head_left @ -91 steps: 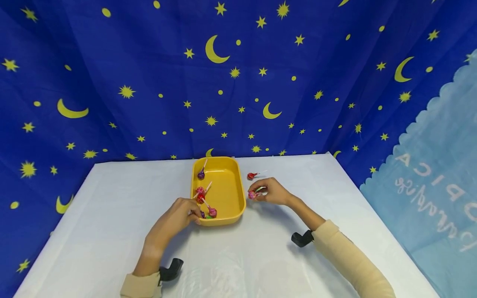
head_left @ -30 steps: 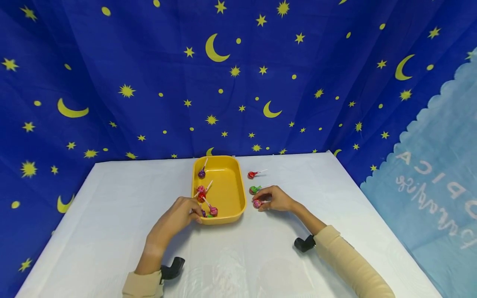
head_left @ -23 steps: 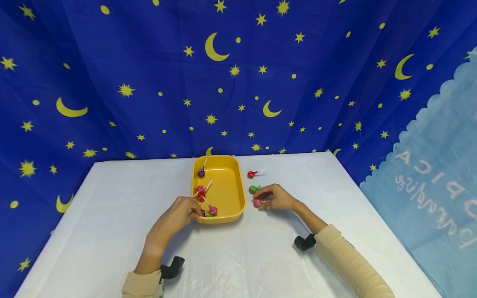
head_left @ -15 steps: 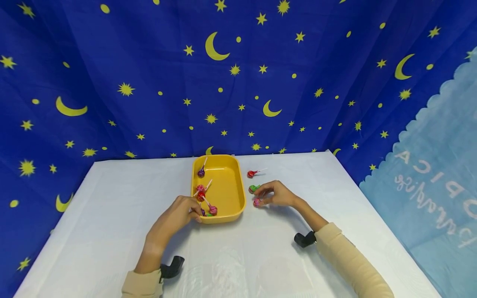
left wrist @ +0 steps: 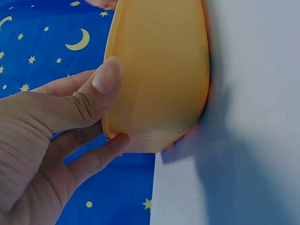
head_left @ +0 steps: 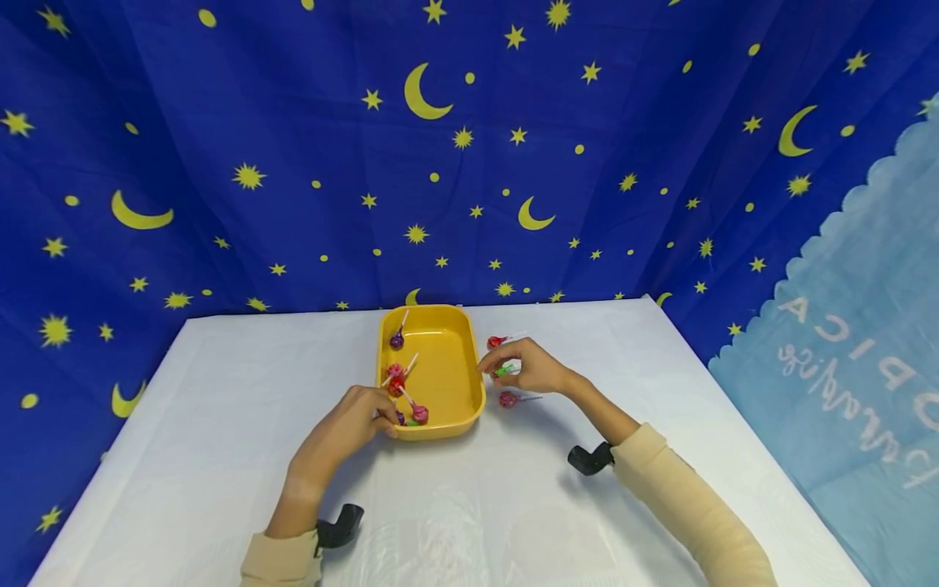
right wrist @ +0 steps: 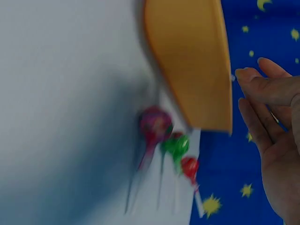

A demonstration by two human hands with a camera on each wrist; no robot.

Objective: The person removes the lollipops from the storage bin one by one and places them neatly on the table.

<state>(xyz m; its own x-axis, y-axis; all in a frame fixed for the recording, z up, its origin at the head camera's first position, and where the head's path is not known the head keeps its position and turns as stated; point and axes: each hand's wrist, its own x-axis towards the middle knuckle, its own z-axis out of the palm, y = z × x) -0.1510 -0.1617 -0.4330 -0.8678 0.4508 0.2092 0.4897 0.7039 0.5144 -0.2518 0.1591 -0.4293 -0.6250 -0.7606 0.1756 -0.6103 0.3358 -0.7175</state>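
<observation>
My left hand (head_left: 359, 420) grips the near left corner of the yellow tray (head_left: 447, 367); the left wrist view shows the thumb (left wrist: 108, 77) over the rim and fingers beneath. My right hand (head_left: 531, 367) hovers by the tray's right rim, fingers relaxed and holding nothing. Below it, three wrapped lollipops lie in a column on the table: a pink one (head_left: 508, 399) nearest, a green one (head_left: 506, 371) partly hidden by the hand, and a red one (head_left: 495, 342) farthest. Inside the tray are a purple lollipop (head_left: 397, 339), a red one (head_left: 396, 386), a pink one (head_left: 419, 414) and others partly hidden.
A white-covered table (head_left: 469, 514) carries everything. Behind it hangs a blue curtain (head_left: 330, 147) with yellow moons and stars. A light blue lettered cloth (head_left: 858, 350) hangs at the right.
My right hand has let go of the pink lollipop, which now lies on the table below the green one. That hand has moved away and left toward the tray's rim. The left hand stays put.
</observation>
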